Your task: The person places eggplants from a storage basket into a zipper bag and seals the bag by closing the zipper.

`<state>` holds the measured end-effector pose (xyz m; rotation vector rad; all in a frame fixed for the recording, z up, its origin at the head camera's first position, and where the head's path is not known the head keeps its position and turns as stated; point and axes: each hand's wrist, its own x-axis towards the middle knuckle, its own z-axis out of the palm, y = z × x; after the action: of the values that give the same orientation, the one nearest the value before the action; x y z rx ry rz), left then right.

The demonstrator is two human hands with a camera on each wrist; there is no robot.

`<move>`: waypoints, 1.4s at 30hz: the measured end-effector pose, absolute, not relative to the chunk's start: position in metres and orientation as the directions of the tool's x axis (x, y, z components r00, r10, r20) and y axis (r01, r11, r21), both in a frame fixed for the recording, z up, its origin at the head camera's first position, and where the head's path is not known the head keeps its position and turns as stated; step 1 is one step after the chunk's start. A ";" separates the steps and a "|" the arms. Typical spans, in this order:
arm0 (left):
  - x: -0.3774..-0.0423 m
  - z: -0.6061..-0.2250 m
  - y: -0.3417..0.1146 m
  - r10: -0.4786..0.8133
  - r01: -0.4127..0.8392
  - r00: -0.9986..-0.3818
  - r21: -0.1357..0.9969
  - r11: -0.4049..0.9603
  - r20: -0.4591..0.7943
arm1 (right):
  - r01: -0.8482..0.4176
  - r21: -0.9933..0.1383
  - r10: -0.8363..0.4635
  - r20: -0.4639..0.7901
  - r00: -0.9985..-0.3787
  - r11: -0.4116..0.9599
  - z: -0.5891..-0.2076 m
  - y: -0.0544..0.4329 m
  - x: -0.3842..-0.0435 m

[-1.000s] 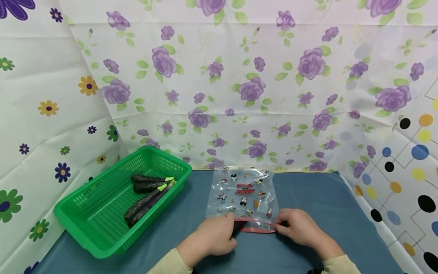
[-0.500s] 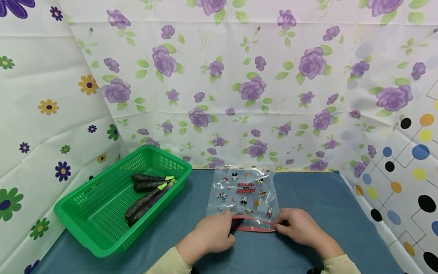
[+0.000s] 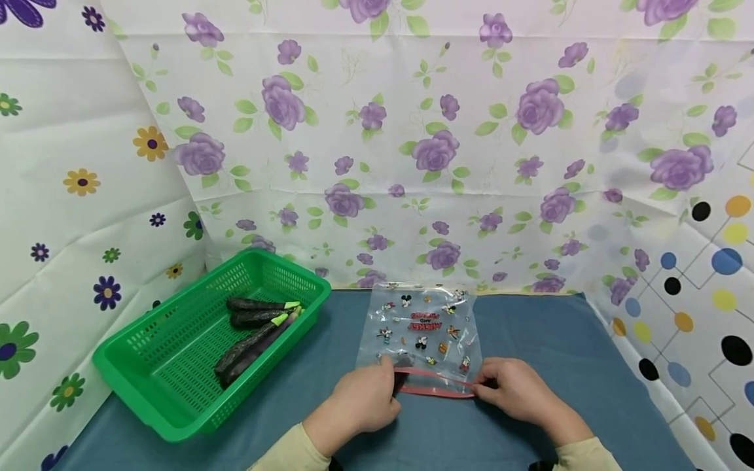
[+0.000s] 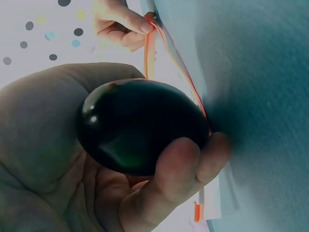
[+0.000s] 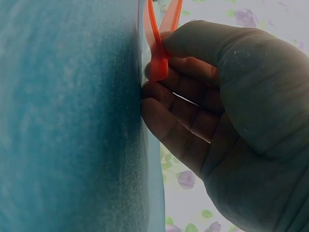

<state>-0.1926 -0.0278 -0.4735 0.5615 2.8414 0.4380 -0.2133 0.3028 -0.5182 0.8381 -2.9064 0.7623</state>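
A clear zip bag with cartoon prints and a red zip lies flat on the cloth, its mouth facing me and parted. My left hand is at the left end of that mouth, gripping a dark eggplant. Rounded and glossy, one end of the eggplant shows in the left wrist view between thumb and fingers; its far part reaches into the bag. My right hand pinches the right corner of the red zip strip between thumb and fingers.
At the left stands a green perforated basket, with several dark eggplants lying toward its right side. Blue cloth covers the table. Patterned sheets hang behind and at both sides.
My left hand has moved slightly forward and left with the eggplant, which goes further into the bag. My right hand keeps its pinch on the corner and has hardly moved.
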 end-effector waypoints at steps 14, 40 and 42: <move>-0.193 -0.474 -0.028 0.399 0.345 -0.910 0.331 0.878 -0.110 | -0.510 -0.443 -0.499 0.150 -0.853 0.738 -0.515 0.302 -0.213; -0.188 -0.476 -0.017 0.343 0.305 -0.931 0.253 0.918 -0.125 | -0.512 -0.449 -0.494 0.168 -0.853 0.732 -0.518 0.302 -0.211; -0.188 -0.476 -0.016 0.344 0.306 -0.930 0.247 0.919 -0.130 | -0.513 -0.448 -0.494 0.169 -0.853 0.732 -0.518 0.302 -0.211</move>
<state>-0.1879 -0.0165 -0.4759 0.4968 2.9092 0.3331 -0.2109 0.3021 -0.5182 0.8405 -2.8879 0.7646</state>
